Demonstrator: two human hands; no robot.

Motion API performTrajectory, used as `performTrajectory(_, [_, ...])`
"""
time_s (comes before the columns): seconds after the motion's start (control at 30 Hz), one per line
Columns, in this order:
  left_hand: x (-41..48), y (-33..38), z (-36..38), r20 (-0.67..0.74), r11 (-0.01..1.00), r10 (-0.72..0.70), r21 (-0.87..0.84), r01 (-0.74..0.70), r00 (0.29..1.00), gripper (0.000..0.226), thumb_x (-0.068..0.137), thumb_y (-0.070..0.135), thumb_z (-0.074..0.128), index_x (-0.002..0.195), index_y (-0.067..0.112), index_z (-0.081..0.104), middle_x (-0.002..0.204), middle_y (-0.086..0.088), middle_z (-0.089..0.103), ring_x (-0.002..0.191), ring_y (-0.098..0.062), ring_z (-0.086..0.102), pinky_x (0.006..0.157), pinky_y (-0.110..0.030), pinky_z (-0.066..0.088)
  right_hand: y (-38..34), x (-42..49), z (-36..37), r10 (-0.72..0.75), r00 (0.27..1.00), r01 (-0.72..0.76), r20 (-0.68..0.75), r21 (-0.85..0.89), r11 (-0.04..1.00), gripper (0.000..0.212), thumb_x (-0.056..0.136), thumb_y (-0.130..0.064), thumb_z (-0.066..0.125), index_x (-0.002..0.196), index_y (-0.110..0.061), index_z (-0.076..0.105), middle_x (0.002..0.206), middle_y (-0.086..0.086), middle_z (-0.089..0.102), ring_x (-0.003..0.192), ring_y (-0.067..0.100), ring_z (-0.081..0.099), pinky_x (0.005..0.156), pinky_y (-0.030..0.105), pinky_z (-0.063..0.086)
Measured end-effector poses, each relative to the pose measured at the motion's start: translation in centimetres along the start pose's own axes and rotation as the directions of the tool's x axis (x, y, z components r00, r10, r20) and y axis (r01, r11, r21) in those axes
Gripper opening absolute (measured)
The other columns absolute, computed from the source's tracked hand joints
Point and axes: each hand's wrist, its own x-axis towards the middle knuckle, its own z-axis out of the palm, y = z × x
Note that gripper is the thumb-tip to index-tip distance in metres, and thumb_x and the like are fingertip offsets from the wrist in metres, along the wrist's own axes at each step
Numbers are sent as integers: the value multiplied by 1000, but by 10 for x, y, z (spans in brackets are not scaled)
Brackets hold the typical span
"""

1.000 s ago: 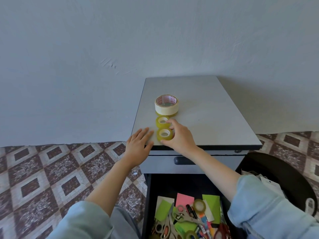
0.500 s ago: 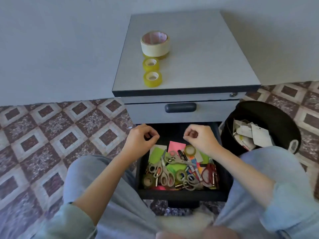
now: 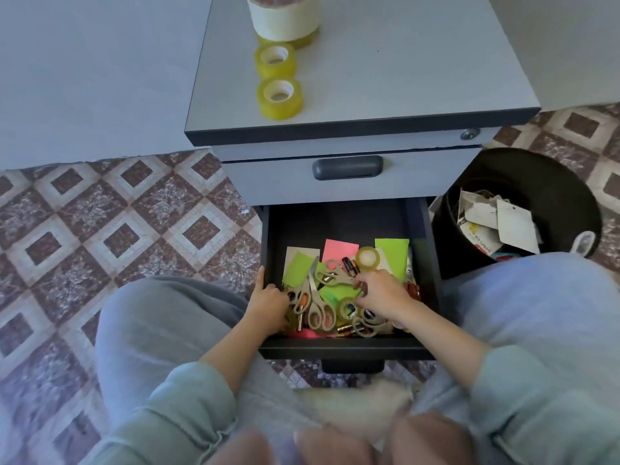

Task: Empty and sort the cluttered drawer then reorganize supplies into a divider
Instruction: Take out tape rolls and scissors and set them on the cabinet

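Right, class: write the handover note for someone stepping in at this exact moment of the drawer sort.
Left hand: in the open drawer, at its left side, fingers buried among scissors; grip unclear.
Right hand: fingers curled over the clutter; grip unclear.
Done: three tape rolls lined up on the cabinet top.
Left: scissors, sticky notes, batteries, another tape roll to lift out and sort. No divider in view.

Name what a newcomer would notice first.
The open drawer, crammed with bright notes, scissors and tape, with the left hand and right hand down in the clutter. Then three tape rolls lined up on the cabinet top, and the black bin of paper scraps beside the drawer.
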Motion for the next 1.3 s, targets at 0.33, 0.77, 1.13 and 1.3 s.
performTrajectory(0.33, [2, 3, 8, 35, 997, 24, 78, -27, 999, 32, 89, 43, 51, 101, 17, 65, 97, -1, 65, 109, -22, 54, 96, -55, -29, 0, 9, 32, -4, 992, 51, 130, -358, 932, 62, 85, -40, 63, 140, -22, 39, 137, 10, 44, 126, 29, 41, 103, 42, 32])
performTrajectory(0.77, [8, 22, 13, 41, 992, -109, 75, 106, 993, 45, 85, 54, 53, 106, 14, 60, 98, 0, 64, 111, -26, 50, 99, -65, -22, 2, 12, 56, -34, 995, 77, 99, -480, 874, 53, 86, -23, 61, 134, -13, 40, 132, 14, 45, 121, 31, 47, 102, 43, 33])
performTrajectory(1.13, [8, 24, 9, 28, 991, -111, 84, 109, 993, 34, 89, 44, 52, 101, 14, 61, 99, 0, 63, 111, -27, 49, 101, -67, -18, 7, 14, 46, 41, 997, -28, 64, -198, 980, 62, 83, -36, 65, 136, -15, 42, 132, 10, 48, 116, 29, 51, 94, 35, 42])
performTrajectory(1.3, [6, 22, 0, 16, 971, -197, -136, 197, 980, 43, 84, 48, 56, 110, 14, 55, 106, -2, 62, 115, -25, 49, 110, -58, -13, 6, 12, 36, 83, 997, -83, 0, -78, 994, 70, 81, -42, 67, 140, -18, 40, 132, 10, 47, 124, 26, 39, 100, 34, 37])
